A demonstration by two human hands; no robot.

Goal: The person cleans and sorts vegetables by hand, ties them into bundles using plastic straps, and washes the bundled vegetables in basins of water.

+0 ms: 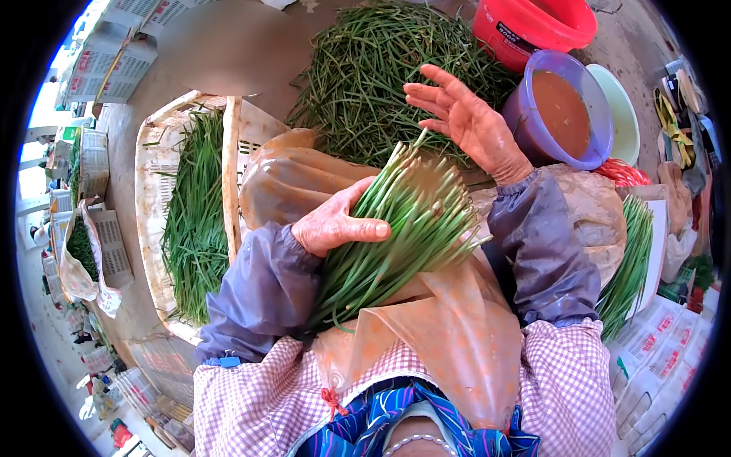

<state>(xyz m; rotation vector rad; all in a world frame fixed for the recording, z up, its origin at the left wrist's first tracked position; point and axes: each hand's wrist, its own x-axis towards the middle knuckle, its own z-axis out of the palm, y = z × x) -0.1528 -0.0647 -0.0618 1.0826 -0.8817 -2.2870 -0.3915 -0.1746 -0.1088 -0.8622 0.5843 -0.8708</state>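
Note:
A thick bundle of long green stalks (396,228) lies across my lap, its pale ends pointing up and away from me. My left hand (339,221) is wrapped round its left side, with the thumb across the stalks. Above the bundle and to its right, my right hand (476,126) is raised with its fingers spread and holds nothing. Beneath the bundle, a wet, stained translucent apron (449,335) covers my lap.
A large heap of loose green stalks (381,68) lies ahead. A white crate (232,175) with stalks stands left. At the right are a red bucket (525,38), a purple basin (525,114) of brown water, a pale green basin (620,114) and more stalks (628,259).

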